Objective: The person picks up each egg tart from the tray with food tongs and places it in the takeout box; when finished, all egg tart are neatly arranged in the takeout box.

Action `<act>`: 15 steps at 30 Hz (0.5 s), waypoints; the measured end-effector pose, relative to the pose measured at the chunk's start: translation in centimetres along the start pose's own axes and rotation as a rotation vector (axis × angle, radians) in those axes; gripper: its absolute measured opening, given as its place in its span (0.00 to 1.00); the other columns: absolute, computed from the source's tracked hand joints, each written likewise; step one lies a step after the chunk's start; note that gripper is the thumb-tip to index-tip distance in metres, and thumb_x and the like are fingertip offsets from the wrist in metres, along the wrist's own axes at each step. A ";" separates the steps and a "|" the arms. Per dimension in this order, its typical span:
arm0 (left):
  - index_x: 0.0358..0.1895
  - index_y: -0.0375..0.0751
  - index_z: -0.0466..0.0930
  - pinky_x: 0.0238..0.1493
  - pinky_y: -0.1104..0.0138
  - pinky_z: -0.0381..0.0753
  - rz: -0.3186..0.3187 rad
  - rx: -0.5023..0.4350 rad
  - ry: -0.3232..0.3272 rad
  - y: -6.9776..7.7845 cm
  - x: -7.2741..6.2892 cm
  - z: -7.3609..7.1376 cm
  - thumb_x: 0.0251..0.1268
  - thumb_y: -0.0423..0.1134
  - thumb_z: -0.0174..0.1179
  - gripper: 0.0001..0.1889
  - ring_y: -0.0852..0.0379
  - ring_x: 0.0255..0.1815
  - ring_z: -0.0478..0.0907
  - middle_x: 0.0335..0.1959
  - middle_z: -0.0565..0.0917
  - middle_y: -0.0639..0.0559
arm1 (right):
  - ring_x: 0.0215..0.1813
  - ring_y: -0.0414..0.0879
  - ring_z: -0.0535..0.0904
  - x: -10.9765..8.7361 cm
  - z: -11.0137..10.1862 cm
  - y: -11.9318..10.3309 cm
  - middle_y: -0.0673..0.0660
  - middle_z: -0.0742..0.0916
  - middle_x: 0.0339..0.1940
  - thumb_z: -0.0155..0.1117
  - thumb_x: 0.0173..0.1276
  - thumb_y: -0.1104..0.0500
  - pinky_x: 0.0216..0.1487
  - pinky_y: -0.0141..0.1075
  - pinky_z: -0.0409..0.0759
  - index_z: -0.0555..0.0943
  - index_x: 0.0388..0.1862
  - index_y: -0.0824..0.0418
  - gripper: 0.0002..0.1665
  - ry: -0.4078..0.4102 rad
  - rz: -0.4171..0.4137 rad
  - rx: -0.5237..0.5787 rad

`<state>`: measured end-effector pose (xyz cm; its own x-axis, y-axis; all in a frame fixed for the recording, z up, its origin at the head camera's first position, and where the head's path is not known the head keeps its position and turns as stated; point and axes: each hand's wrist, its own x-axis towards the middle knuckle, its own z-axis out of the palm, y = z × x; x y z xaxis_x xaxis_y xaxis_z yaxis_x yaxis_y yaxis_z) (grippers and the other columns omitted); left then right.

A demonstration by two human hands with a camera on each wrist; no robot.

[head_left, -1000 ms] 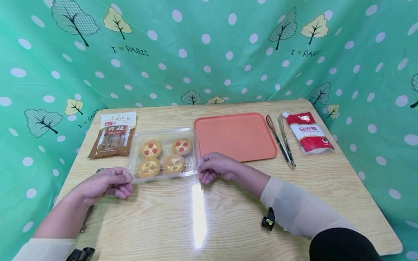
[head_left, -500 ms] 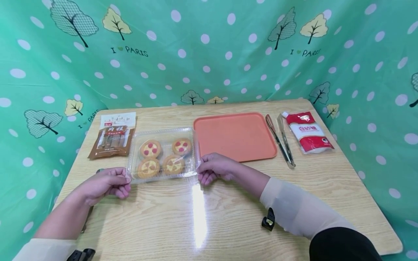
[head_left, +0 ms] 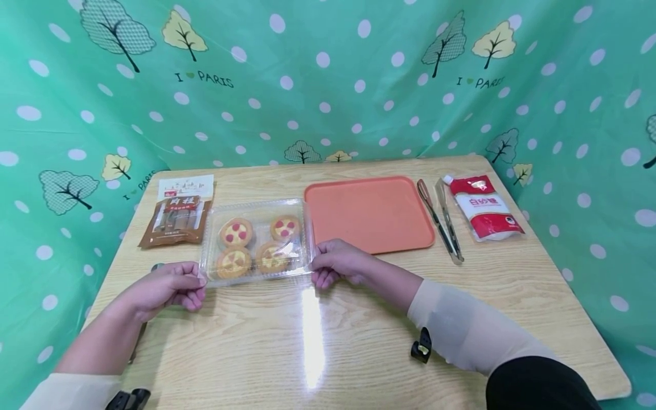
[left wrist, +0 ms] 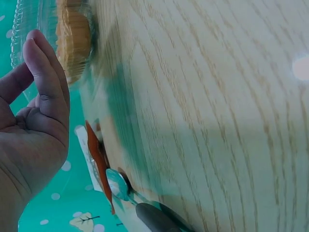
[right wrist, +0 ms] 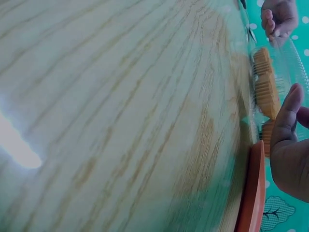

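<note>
A clear plastic clamshell box (head_left: pixel 258 242) with several round tarts (head_left: pixel 236 232) topped with red dots sits on the wooden table (head_left: pixel 328 341). My left hand (head_left: pixel 195 285) pinches its front left corner. My right hand (head_left: pixel 319 266) pinches its front right corner. In the left wrist view, the left hand (left wrist: pixel 41 92) has its thumb against the box's edge (left wrist: pixel 29 19), beside a tart (left wrist: pixel 72 38). In the right wrist view, the right hand (right wrist: pixel 288 145) touches the box (right wrist: pixel 285 63) near the tarts (right wrist: pixel 265 92).
A brown packet of cinnamon sticks (head_left: pixel 176 213) lies left of the box. An orange tray (head_left: pixel 369 213) lies to its right, then metal tongs (head_left: pixel 441 222) and a red-and-white sugar bag (head_left: pixel 484 208). A spoon (left wrist: pixel 118 183) lies under my left forearm. Green dotted cloth surrounds the table.
The front edge of the box has risen slightly between my hands, and the lid shows more glare. Both hands stay at the corners.
</note>
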<state>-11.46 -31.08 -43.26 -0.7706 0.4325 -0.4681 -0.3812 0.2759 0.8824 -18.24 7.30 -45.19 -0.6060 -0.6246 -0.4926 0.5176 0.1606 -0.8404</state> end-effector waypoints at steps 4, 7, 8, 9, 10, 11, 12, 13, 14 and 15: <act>0.38 0.31 0.74 0.35 0.62 0.90 0.000 -0.006 -0.002 0.2 0.0 0.0 0.73 0.36 0.53 0.10 0.57 0.29 0.84 0.31 0.84 0.47 | 0.19 0.43 0.81 0.0 0.0 0.0 0.59 0.85 0.21 0.58 0.65 0.70 0.23 0.30 0.86 0.73 0.30 0.65 0.05 0.004 -0.008 0.000; 0.39 0.29 0.73 0.35 0.62 0.90 0.001 -0.017 -0.004 0.2 0.0 0.0 0.74 0.37 0.53 0.10 0.57 0.29 0.84 0.31 0.84 0.47 | 0.19 0.43 0.81 0.0 -0.2 0.0 0.59 0.85 0.21 0.59 0.66 0.70 0.23 0.30 0.86 0.73 0.31 0.65 0.04 0.005 -0.011 0.007; 0.40 0.29 0.73 0.35 0.62 0.90 0.000 -0.021 -0.004 0.3 0.1 0.0 0.74 0.37 0.53 0.10 0.56 0.29 0.84 0.31 0.84 0.47 | 0.19 0.43 0.81 0.0 -0.2 0.0 0.59 0.85 0.21 0.58 0.66 0.69 0.23 0.30 0.86 0.73 0.32 0.65 0.04 0.005 -0.011 0.010; 0.40 0.29 0.73 0.35 0.62 0.90 0.000 -0.023 -0.005 0.3 0.1 0.0 0.74 0.37 0.53 0.11 0.56 0.30 0.84 0.31 0.84 0.47 | 0.19 0.43 0.81 0.0 -0.2 0.0 0.59 0.85 0.21 0.58 0.66 0.69 0.23 0.30 0.86 0.74 0.32 0.65 0.04 0.004 -0.013 0.010; 0.40 0.29 0.73 0.36 0.62 0.90 0.000 -0.022 -0.005 0.3 0.1 0.0 0.74 0.37 0.53 0.10 0.56 0.30 0.84 0.31 0.84 0.47 | 0.20 0.43 0.82 0.0 -0.3 0.0 0.59 0.85 0.21 0.58 0.67 0.69 0.24 0.30 0.86 0.74 0.32 0.65 0.04 0.001 -0.011 0.014; 0.40 0.29 0.73 0.36 0.62 0.90 0.000 -0.022 -0.005 0.2 0.1 0.0 0.74 0.36 0.53 0.10 0.56 0.30 0.84 0.31 0.84 0.47 | 0.20 0.43 0.82 0.0 -0.3 0.0 0.59 0.85 0.21 0.58 0.67 0.69 0.24 0.30 0.86 0.74 0.32 0.65 0.04 -0.002 -0.009 0.015; 0.40 0.28 0.73 0.36 0.62 0.90 0.000 -0.020 -0.005 0.2 0.1 0.0 0.74 0.36 0.53 0.11 0.56 0.30 0.84 0.31 0.84 0.47 | 0.20 0.43 0.82 0.0 -0.3 -0.1 0.59 0.85 0.21 0.58 0.67 0.69 0.24 0.30 0.86 0.74 0.32 0.65 0.04 -0.006 -0.009 0.015; 0.40 0.28 0.73 0.36 0.61 0.90 0.001 -0.019 -0.004 0.2 0.1 0.0 0.74 0.36 0.53 0.11 0.56 0.30 0.84 0.32 0.84 0.47 | 0.20 0.43 0.82 0.0 -0.3 -0.1 0.59 0.85 0.22 0.58 0.67 0.69 0.24 0.31 0.86 0.74 0.32 0.65 0.04 -0.009 -0.009 0.015; 0.40 0.28 0.73 0.36 0.61 0.90 0.001 -0.017 -0.004 0.2 0.0 0.0 0.74 0.36 0.53 0.11 0.56 0.30 0.85 0.32 0.84 0.46 | 0.20 0.44 0.82 0.0 -0.3 0.0 0.59 0.85 0.22 0.58 0.67 0.70 0.24 0.31 0.86 0.74 0.32 0.65 0.04 -0.011 -0.009 0.016; 0.40 0.28 0.73 0.36 0.61 0.90 0.001 -0.015 -0.004 0.2 0.0 0.0 0.74 0.36 0.53 0.10 0.56 0.30 0.85 0.32 0.84 0.46 | 0.20 0.44 0.82 0.0 -0.3 0.0 0.59 0.85 0.22 0.58 0.67 0.70 0.25 0.31 0.86 0.74 0.32 0.65 0.04 -0.013 -0.009 0.017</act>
<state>-11.57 -31.06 -43.13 -0.7690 0.4363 -0.4672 -0.3878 0.2627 0.8835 -18.45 7.56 -45.24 -0.6026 -0.6360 -0.4820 0.5225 0.1421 -0.8407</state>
